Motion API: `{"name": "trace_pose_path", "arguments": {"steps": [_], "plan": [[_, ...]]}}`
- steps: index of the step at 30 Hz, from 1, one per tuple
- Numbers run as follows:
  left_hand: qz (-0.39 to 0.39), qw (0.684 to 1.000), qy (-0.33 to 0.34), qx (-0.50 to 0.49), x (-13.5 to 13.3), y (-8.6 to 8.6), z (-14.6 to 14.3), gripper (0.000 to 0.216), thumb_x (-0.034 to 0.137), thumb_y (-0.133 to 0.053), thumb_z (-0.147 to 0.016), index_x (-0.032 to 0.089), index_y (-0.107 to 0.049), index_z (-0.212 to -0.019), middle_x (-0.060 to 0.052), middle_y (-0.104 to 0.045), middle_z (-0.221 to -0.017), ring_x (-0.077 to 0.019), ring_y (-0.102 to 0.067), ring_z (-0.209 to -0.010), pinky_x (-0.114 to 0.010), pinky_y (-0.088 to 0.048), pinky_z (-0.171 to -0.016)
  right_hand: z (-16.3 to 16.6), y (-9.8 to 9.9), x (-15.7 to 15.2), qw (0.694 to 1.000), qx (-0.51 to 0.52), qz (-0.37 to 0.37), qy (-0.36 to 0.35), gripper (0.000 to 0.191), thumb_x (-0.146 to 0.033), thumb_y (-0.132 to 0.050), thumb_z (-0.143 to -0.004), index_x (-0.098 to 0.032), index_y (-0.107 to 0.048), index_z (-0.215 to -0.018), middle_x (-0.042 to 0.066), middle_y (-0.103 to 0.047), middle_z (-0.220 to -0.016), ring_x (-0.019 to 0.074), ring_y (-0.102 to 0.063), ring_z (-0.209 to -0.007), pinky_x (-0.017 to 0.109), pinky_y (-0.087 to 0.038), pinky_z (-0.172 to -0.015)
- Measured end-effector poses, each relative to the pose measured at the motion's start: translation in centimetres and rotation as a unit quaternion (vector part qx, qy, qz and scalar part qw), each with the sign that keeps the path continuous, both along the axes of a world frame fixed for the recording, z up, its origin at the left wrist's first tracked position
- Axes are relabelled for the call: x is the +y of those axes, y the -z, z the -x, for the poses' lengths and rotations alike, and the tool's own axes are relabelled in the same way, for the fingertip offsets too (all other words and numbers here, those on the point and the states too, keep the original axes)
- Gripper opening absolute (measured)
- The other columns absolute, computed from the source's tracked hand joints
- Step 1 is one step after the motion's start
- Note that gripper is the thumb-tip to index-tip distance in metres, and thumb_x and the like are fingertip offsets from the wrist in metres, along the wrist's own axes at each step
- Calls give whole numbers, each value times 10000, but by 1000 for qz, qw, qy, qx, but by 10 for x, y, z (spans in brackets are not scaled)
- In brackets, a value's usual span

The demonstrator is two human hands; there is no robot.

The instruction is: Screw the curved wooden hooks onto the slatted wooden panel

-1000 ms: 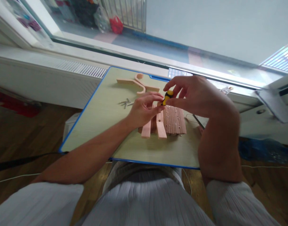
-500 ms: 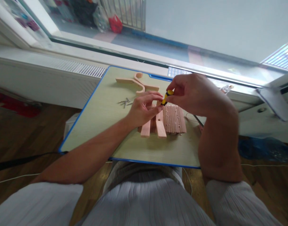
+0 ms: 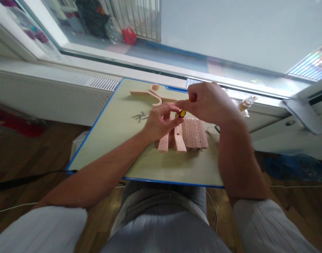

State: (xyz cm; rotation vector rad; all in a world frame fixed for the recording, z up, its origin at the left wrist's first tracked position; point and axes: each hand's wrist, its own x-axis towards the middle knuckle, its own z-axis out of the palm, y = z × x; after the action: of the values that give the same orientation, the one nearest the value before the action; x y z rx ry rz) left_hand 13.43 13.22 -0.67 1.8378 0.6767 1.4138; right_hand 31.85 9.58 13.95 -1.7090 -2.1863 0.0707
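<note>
Blue edging runs round the pale counter (image 3: pixel 103 135); its far edge lies close to the white window frame (image 3: pixel 140 67), and its near edge sits just in front of my waist. A band of pale top runs between that near edge and the wooden strips (image 3: pixel 180 141), with a broader stretch toward the left edge. My right hand (image 3: pixel 210 102) is curled tightly round a yellow-and-black screwdriver (image 3: pixel 182 113), wrist bent, the forearm hiding much of the right edge. My left hand (image 3: pixel 161 120) reaches in from the near left corner, thumb and fingers curved toward each other at the screwdriver's lower end; I can't tell whether they pinch the tool or the wood below. The screwdriver is tilted, right of the counter's middle. Smooth and pale, the two strips lie along a brown ridged board (image 3: pixel 196 135) dotted with small spots. Thin metal screws (image 3: pixel 140 116) lie scattered left of my left hand; hooked wooden pieces (image 3: pixel 141 93) rest by the far edge.
</note>
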Motion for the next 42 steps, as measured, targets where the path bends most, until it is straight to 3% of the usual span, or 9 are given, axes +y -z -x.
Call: {"name": "trace_pose_path", "arguments": {"steps": [4,9,16,21,28,33,37,39,42], "plan": [[12,1000,5,-10,2,3,-1,283,433,-975,-866,241,-867,-1043,-78,-857,-1161,-211,-759,-1014,-369,-629,-872,-1,-4,-4,1000,1,12,-5,371,-558,-827,-904,-240,-701,-761,12,-613,-687,176,-507,-667,374,-383,-693],[-1,1000,16,-21,3,5,-3,218,322,-977,-848,241,-876,-1024,-91,-852,-1234,-215,-768,-1048,-394,-633,-917,-13,-11,-10,993,42,50,-97,244,-363,-843,-866,-265,-859,-1090,17,-766,-841,185,-643,-709,373,-455,-685],[-12,1000,17,-2,-1,0,-1,222,347,-947,-873,233,-874,-1049,-100,-850,-1233,-230,-763,-1101,-407,-629,-973,-9,-14,-13,998,23,39,-51,119,-332,-794,-826,-221,-795,-867,1,-709,-747,150,-553,-645,357,-387,-628],[14,1000,10,-6,-3,-2,0,234,368,-966,-856,245,-891,-1040,-101,-841,-1258,-242,-760,-1129,-416,-629,-984,-6,-14,-8,1000,-7,29,-9,319,-483,-784,-856,-243,-638,-706,-5,-622,-689,143,-421,-621,365,-299,-627],[51,998,31,-13,-4,-3,0,243,383,-974,-850,238,-899,-1030,-104,-837,-1273,-245,-754,-1152,-412,-641,-988,4,-12,-4,999,-30,31,10,440,-582,-769,-895,-249,-608,-658,-8,-549,-634,144,-342,-610,372,-269,-643],[54,998,32,-16,-3,0,-1,256,393,-972,-862,250,-908,-1064,-100,-842,-1248,-238,-755,-1134,-422,-639,-1014,2,-14,-7,998,-30,45,31,430,-641,-784,-892,-246,-718,-736,16,-650,-677,161,-474,-626,368,-314,-652],[40,998,33,-25,-1,2,-2,272,432,-967,-868,246,-912,-1059,-114,-830,-1261,-244,-760,-1169,-437,-624,-1060,-9,-16,-10,995,31,72,-64,273,-480,-812,-880,-272,-852,-1052,14,-797,-843,184,-654,-701,358,-416,-679],[30,999,32,-18,-1,1,-1,280,448,-965,-870,248,-910,-1057,-116,-829,-1264,-249,-763,-1187,-445,-617,-1082,-12,-17,-11,992,41,80,-91,225,-412,-779,-899,-271,-872,-1047,15,-804,-842,187,-674,-715,360,-441,-692],[15,1000,23,1,-2,-1,0,275,442,-967,-868,251,-906,-1057,-115,-827,-1264,-251,-763,-1197,-442,-611,-1097,-11,-19,-10,994,25,73,-71,167,-400,-779,-885,-247,-843,-908,18,-771,-775,182,-626,-685,363,-417,-660]]}}
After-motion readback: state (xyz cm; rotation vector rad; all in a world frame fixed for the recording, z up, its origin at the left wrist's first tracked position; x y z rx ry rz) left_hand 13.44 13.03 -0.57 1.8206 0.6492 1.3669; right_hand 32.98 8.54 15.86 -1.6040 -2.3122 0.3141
